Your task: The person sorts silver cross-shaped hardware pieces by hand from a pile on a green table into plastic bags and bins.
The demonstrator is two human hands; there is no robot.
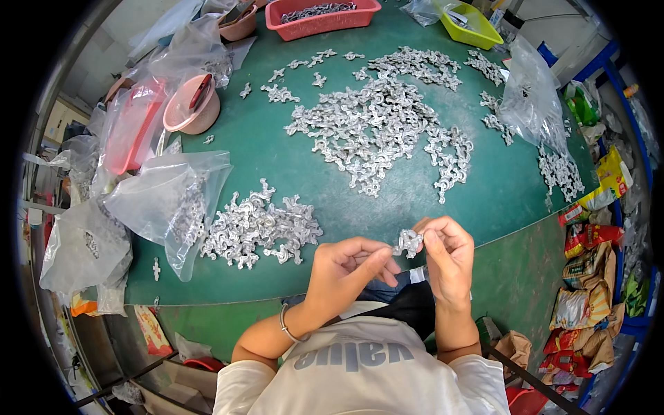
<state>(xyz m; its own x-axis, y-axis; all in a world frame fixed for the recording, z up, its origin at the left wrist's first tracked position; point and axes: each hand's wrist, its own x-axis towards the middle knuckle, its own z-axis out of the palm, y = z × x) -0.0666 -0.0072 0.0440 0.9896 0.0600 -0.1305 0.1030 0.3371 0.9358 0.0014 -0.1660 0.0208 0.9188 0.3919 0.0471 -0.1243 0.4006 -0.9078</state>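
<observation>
A: Dark green tabletop [277,159], with shiny silver metal pieces [377,121] scattered all over it.

B: A red basket [321,17] up top, a lime-yellow bin [477,28] beside it, a pale pink bowl [194,107] at left.

A: Clear bags [169,200], and a white shirt [360,377] with grey lettering.

B: A silver piece [408,242] between the fingers [429,238], too.

Your single head camera looks steeply down from above, close over your hands, its fisheye bending the green table [277,166] edges.
</observation>
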